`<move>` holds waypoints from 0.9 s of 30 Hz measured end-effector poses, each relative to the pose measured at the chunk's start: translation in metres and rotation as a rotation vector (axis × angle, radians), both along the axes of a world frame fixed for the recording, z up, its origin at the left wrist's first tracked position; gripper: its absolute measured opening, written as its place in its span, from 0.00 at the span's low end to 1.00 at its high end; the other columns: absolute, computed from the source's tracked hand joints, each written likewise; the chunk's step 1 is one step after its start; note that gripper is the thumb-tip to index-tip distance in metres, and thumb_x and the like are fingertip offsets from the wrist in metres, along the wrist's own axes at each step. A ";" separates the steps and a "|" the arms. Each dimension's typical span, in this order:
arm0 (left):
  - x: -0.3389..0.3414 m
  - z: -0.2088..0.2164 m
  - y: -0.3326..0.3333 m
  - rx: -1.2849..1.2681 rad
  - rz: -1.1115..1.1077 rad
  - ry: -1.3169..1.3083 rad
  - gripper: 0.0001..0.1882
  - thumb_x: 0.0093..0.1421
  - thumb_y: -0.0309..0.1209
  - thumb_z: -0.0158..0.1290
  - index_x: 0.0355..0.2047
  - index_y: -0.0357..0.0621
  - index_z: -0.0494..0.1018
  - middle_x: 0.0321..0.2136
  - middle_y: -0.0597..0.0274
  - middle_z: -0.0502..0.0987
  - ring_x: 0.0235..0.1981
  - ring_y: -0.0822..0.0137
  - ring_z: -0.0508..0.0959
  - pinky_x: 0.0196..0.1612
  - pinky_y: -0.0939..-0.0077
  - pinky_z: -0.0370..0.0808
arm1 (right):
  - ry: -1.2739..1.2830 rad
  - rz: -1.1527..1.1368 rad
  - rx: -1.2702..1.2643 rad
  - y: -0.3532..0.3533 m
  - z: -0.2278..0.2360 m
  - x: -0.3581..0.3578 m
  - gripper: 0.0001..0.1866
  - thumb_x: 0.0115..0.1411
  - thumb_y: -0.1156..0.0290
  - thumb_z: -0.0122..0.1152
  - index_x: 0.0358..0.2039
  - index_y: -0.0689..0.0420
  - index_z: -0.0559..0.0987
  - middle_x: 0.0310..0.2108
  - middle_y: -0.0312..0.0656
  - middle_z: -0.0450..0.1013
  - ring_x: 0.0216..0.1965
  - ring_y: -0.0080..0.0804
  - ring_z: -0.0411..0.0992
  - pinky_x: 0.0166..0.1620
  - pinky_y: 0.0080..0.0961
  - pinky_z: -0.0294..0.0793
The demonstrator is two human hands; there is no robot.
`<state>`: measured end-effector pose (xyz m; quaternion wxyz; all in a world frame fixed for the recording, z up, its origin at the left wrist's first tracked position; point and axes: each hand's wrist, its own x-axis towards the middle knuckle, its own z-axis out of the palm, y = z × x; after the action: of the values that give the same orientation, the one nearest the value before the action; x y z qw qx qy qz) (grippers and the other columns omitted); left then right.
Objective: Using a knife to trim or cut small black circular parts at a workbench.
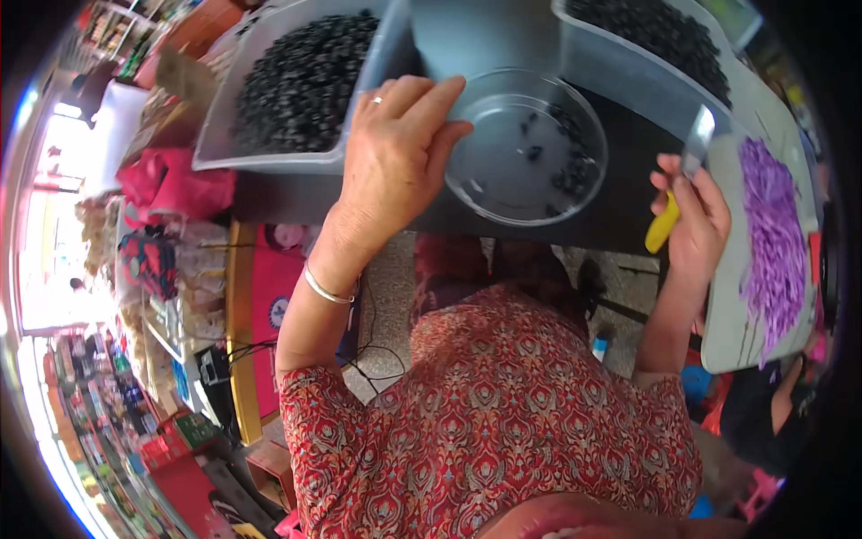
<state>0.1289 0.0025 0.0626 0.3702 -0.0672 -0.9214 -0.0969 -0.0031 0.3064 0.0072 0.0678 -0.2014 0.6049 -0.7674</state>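
My left hand (395, 135), with a ring on one finger, hovers over the left rim of a round clear plastic tub (476, 202). Its thumb stands apart from the fingers, and nothing shows between them. A few small dark pieces (570, 175) lie in the tub, mostly along its right side. To the right of the tub, my right hand (696, 220) is closed around a small knife (663, 225) with a yellow handle. The knife's shiny blade points up and away from me.
Translucent bins, the left bin (269, 162) and right bin (642, 94), hold many small black pieces. A grey cylindrical container (485, 36) stands behind the tub on the dark table (287, 198). Purple shredded strands (774, 242) cover a pale board (727, 332) at right. Pink cloth (175, 184) lies left.
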 end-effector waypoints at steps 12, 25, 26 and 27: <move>-0.091 -0.056 0.024 0.021 -0.012 -0.390 0.06 0.55 0.30 0.53 0.31 0.46 0.78 0.29 0.57 0.78 0.32 0.51 0.78 0.34 0.59 0.74 | -0.342 -0.006 -0.256 0.035 -0.044 -0.014 0.13 0.61 0.77 0.55 0.47 0.64 0.76 0.44 0.48 0.75 0.38 0.28 0.76 0.31 0.20 0.71; -0.078 -0.051 0.042 0.174 0.066 -0.645 0.07 0.52 0.30 0.58 0.30 0.40 0.78 0.27 0.53 0.77 0.29 0.54 0.78 0.33 0.65 0.74 | -0.453 0.180 -0.447 0.044 -0.068 -0.017 0.13 0.63 0.76 0.53 0.48 0.65 0.75 0.43 0.50 0.74 0.35 0.25 0.73 0.30 0.20 0.69; -0.074 -0.052 0.044 0.177 0.072 -0.648 0.07 0.52 0.30 0.58 0.30 0.40 0.78 0.27 0.53 0.77 0.29 0.54 0.78 0.33 0.65 0.74 | -0.457 0.185 -0.444 0.044 -0.067 -0.017 0.13 0.63 0.76 0.53 0.48 0.65 0.75 0.43 0.50 0.74 0.35 0.25 0.73 0.30 0.20 0.69; -0.072 -0.053 0.047 0.206 0.063 -0.672 0.08 0.52 0.30 0.59 0.31 0.40 0.77 0.27 0.54 0.76 0.29 0.54 0.78 0.33 0.65 0.73 | -0.445 0.201 -0.443 0.045 -0.067 -0.017 0.13 0.63 0.76 0.53 0.48 0.65 0.75 0.43 0.50 0.74 0.35 0.25 0.73 0.30 0.20 0.69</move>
<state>0.0573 0.0497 0.0098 0.0539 0.0345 -0.9788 -0.1946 -0.0196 0.3518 -0.0597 0.2283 -0.0973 0.3706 -0.8950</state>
